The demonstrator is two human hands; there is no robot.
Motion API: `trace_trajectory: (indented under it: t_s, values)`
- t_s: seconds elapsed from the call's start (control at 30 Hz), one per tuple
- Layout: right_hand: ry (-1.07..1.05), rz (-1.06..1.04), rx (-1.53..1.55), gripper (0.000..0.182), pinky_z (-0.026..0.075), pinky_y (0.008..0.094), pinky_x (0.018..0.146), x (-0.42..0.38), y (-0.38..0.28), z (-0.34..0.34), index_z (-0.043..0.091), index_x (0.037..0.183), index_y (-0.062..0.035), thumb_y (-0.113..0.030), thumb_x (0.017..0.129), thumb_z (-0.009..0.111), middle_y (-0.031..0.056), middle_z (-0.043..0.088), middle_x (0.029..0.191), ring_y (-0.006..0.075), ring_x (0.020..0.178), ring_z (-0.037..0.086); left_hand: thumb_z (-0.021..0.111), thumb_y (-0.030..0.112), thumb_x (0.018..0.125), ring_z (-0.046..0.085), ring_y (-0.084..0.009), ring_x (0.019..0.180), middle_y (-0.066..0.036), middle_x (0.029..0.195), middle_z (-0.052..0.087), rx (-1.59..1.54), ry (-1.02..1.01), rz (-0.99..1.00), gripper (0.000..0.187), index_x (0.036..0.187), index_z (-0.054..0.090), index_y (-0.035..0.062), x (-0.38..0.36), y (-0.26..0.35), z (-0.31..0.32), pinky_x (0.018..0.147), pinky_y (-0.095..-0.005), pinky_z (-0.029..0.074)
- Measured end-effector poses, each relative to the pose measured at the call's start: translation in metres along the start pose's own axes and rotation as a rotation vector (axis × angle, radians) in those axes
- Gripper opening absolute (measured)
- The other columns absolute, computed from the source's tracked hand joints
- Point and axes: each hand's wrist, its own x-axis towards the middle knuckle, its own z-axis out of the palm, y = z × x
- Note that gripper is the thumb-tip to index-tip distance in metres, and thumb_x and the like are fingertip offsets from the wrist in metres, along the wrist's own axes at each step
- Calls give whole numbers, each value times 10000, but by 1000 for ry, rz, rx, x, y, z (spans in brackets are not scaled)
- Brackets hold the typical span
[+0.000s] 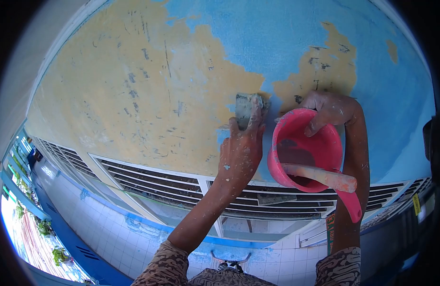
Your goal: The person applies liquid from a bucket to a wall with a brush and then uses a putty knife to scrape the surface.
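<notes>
White-framed louvres [148,183] span above a pale tiled floor [105,226] and blue parapet [70,243].

Pink dipper [325,145], blue-and-tan wall [205,86], brown swirl-patterned sleeves [341,268]

I see smooth, faintly glossy plastic on the pink dipper [283,148], a matt, residue-smeared handle [325,177], a rough, crusted grey pad [243,106], its material unclear, smooth blue paint [272,43] with a soft sheen, a matt, scuffed tan patch [101,81], printed cloth sleeves [164,267].
</notes>
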Motion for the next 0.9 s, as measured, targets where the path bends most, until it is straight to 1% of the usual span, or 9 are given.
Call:
trace_trajectory:
  t_s: [0.17, 0.3, 0.37, 0.47, 0.53, 0.6, 0.7, 0.8, 0.9]
  values:
    - [5, -21, 28, 273, 539, 284, 649, -3, -4, 3, 741, 952, 40, -6, 683, 758, 70, 739, 806, 117, 694, 662, 552, 264, 1013, 634, -497, 661, -341, 1021, 529, -2, 49, 47, 611, 1568, 299, 221, 19, 18, -4, 552, -533, 531]
    - [-18, -36, -2, 275, 539, 284, 642, -5, 0, -1, 739, 953, 42, -19, 685, 754, 71, 739, 806, 118, 689, 661, 544, 256, 1016, 632, -505, 665, -336, 1022, 530, 45, -18, 14, 609, 1569, 294, 217, 1, -2, 2, 577, -541, 534]
    - [-44, 2, 16, 289, 535, 286, 653, -5, -2, -4, 735, 973, 50, -17, 694, 771, 70, 738, 825, 114, 709, 655, 598, 259, 991, 641, -480, 724, -300, 954, 556, 10, 32, -2, 606, 1547, 363, 207, 13, 15, -6, 599, -525, 519]
    - [-61, 48, 0, 293, 530, 286, 658, -5, -6, -6, 732, 981, 58, -14, 703, 787, 67, 737, 835, 108, 722, 650, 599, 258, 990, 641, -489, 728, -308, 971, 555, -27, 74, 39, 610, 1549, 363, 205, 33, 27, -8, 596, -530, 520]
    - [-37, 50, -20, 281, 529, 283, 653, -7, -6, -2, 733, 969, 58, -13, 702, 786, 65, 736, 828, 107, 717, 651, 593, 257, 993, 640, -494, 735, -310, 972, 555, -4, 35, 10, 603, 1548, 364, 202, 13, 15, -5, 598, -531, 520]
    - [-29, -9, 61, 229, 533, 285, 624, -7, -6, 0, 738, 905, 47, -7, 682, 746, 65, 736, 791, 117, 678, 662, 586, 255, 997, 639, -499, 743, -311, 973, 555, 20, 2, -7, 596, 1547, 365, 199, 5, 10, 0, 601, -531, 521]
    - [-16, 18, 10, 254, 536, 280, 629, -5, -4, -1, 738, 935, 44, 3, 685, 745, 68, 742, 814, 114, 687, 666, 578, 251, 1002, 638, -504, 752, -312, 966, 552, 42, 22, -32, 599, 1554, 350, 200, 11, 16, 0, 602, -532, 521]
    - [-22, -1, 13, 266, 537, 280, 632, -5, -2, -1, 738, 947, 44, 2, 684, 748, 68, 742, 822, 114, 688, 664, 571, 245, 1005, 638, -510, 760, -318, 978, 547, 9, 45, 18, 609, 1563, 329, 204, 27, 28, -10, 599, -534, 522]
    - [-18, -41, 36, 260, 536, 283, 630, -5, 0, 1, 739, 937, 46, -7, 683, 754, 70, 741, 817, 114, 688, 663, 577, 259, 1000, 638, -519, 781, -329, 1004, 542, -1, -30, -24, 627, 1567, 312, 220, 10, 17, -3, 623, -534, 524]
